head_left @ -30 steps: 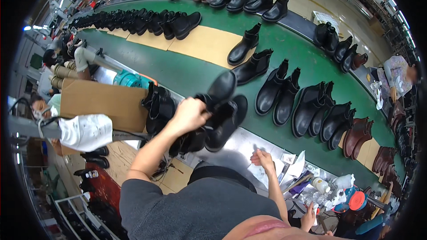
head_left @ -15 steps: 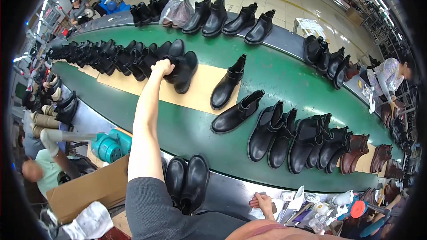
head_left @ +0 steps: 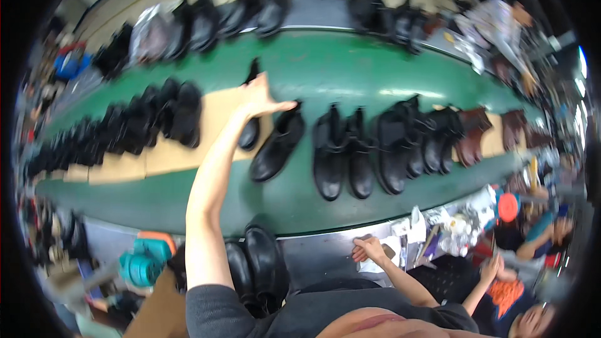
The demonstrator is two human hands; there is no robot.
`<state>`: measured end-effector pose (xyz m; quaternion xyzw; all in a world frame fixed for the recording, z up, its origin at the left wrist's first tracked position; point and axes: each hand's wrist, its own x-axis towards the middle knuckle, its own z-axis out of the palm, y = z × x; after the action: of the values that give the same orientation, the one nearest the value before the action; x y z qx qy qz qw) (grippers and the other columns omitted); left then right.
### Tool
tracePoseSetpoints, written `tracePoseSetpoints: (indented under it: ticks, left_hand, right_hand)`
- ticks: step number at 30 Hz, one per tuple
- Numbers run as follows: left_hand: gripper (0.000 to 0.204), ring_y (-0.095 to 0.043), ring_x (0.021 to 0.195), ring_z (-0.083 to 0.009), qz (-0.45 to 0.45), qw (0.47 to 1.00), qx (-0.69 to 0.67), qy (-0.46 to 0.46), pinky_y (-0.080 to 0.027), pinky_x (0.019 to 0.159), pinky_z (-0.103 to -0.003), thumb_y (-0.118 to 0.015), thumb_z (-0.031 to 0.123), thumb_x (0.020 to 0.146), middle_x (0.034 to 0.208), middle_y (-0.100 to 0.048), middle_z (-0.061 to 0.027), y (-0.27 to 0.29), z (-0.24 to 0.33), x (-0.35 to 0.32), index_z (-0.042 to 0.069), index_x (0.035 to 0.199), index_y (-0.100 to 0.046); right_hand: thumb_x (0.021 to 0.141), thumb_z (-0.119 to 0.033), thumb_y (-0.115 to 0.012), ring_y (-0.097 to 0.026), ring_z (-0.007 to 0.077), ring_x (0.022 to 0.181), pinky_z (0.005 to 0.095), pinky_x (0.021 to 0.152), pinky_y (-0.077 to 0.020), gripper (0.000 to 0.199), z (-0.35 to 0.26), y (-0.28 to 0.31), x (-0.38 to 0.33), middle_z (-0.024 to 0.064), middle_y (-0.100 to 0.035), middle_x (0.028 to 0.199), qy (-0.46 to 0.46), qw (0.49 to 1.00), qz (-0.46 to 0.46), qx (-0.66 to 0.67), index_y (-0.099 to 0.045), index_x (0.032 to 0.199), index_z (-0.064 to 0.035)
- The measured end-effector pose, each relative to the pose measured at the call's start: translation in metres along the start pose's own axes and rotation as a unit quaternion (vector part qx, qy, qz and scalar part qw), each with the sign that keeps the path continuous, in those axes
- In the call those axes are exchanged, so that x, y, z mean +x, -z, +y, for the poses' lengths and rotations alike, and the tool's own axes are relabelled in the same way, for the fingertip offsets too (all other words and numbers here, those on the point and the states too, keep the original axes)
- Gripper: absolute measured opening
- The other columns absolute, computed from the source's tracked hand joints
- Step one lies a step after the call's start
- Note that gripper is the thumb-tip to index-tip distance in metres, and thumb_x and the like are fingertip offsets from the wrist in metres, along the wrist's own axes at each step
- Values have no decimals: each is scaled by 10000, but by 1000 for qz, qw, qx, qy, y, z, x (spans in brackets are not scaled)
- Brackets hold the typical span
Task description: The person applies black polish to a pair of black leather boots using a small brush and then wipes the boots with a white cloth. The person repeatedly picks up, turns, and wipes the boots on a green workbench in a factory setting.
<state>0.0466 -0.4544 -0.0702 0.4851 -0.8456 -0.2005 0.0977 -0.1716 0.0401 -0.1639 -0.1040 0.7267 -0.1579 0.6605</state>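
Note:
My left hand (head_left: 263, 99) is stretched over the green table, thumb and fingers spread apart. Its thumb reaches the top of a black ankle boot (head_left: 277, 147). Beneath the fingers stands another black boot (head_left: 249, 136), partly covered by the hand. I cannot tell whether the hand touches either one firmly. Low at the bench edge, my right hand (head_left: 370, 249) has its fingers curled beside white papers. A brownish-grey thing (head_left: 388, 251) shows by its palm, too small to name. A pair of black boots (head_left: 261, 256) stands close to my body, near my left arm.
Rows of black boots (head_left: 128, 128) on cardboard (head_left: 216, 109) fill the left of the green table (head_left: 350, 66). More black boots (head_left: 391, 150) and brown boots (head_left: 471, 138) stand right. A teal machine (head_left: 139, 268) is lower left. A co-worker (head_left: 494, 28) works at far right.
My left hand has let go of the boot at the row's end and moved right to the two separate boots, its fingers spreading. The view has turned; my right hand stays by the papers.

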Motion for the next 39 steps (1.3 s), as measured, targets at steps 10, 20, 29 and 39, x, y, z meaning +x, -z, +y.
tracePoseSetpoints:
  ticks: [10,20,29,39]
  left_hand:
    - [585,-610,985,-399,-126,986,103,27,-485,850,-453,-680,227,700,1011,-635,-263,-50,1,-33,-18,1189,-475]
    - [211,-591,809,-417,48,980,188,-50,-444,690,-502,-586,199,860,845,-624,-241,78,111,-191,25,977,-616]
    - [69,-593,837,-219,-129,886,220,-387,-477,735,-335,-607,111,670,788,-585,-56,11,258,-347,80,727,-631]
    - [367,-597,883,-156,149,881,-390,223,-436,875,-302,-531,354,942,897,-653,-91,-114,197,-437,2,989,-626]
  right_hand:
    - [822,-411,-597,-634,346,917,438,814,-490,443,42,-21,-53,191,-665,952,159,943,99,-274,-624,1064,-41]
    - [841,-253,-610,-622,399,710,460,665,-502,665,100,9,-34,216,-634,759,296,898,251,-206,-330,1395,-15]
    - [969,-382,-472,-604,150,854,279,662,-520,491,89,46,-45,72,-614,1020,369,914,170,7,-475,1345,-67]
    - [914,-528,-458,-495,327,1192,364,950,-426,675,85,7,-44,226,-488,1299,298,946,126,-4,-475,1290,33]
